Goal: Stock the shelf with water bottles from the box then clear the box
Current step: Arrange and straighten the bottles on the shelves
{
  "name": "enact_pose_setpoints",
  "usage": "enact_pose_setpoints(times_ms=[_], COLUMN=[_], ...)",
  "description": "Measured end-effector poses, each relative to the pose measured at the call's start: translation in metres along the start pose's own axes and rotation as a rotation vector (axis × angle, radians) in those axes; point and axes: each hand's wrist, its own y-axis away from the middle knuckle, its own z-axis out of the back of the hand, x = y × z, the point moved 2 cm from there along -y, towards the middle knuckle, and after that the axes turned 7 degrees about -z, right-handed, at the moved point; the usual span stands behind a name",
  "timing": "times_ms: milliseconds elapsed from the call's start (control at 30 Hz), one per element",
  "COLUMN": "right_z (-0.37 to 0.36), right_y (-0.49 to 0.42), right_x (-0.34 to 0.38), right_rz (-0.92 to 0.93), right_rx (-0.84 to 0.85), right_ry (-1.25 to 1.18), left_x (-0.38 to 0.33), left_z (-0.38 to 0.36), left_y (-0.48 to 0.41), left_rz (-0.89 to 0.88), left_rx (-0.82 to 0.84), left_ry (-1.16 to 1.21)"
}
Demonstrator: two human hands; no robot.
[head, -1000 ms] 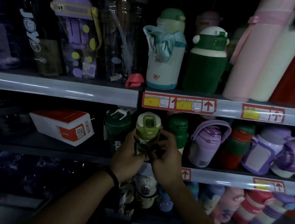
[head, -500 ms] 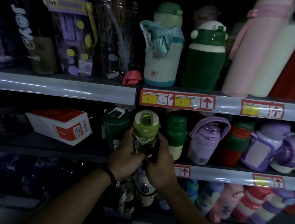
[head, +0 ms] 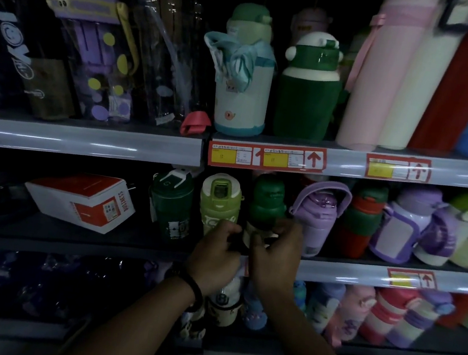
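A red-and-white carton (head: 81, 200) lies tilted on the left of the middle shelf (head: 103, 239), the word "BUSINESS" printed on its right end. A folded red strap (head: 195, 122) sits at the front edge of the upper shelf (head: 85, 140). Just right of it, a red-bordered price label (head: 267, 157) with yellow panels and an arrow is fixed to the rail. A second label (head: 398, 168) is farther right and a third (head: 412, 278) is on the rail below. Dark wrapped packs (head: 40, 280) fill the bottom left, too dim to identify.
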Motion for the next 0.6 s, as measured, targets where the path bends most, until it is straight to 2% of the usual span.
enact_pose_setpoints(times_ms=[100,267,400,600], right_z=[0.004,0.015,0.022,0.028], right_y=[-0.009,-0.019,-0.020,-0.017], right_x=[-0.006,-0.013,-0.014,-0.004], right_rz=[-0.050,-0.076,-0.140,-0.114], right_rx=[0.005,0.054,0.047,0.130], right_ry=[0.006,-0.026,-0.077,-0.096], left_x=[-0.010,-0.008,-0.015,-0.008], left_z=[-0.020,-0.041,-0.043,-0.045], left_y=[-0.005,-0.021,-0.030,-0.037], left_rz=[-0.050,-0.033,-0.028,0.034], left_rx=[0.078,0.089,0.046,-0.006], left_ry=[0.065,0.208,0.278,0.328])
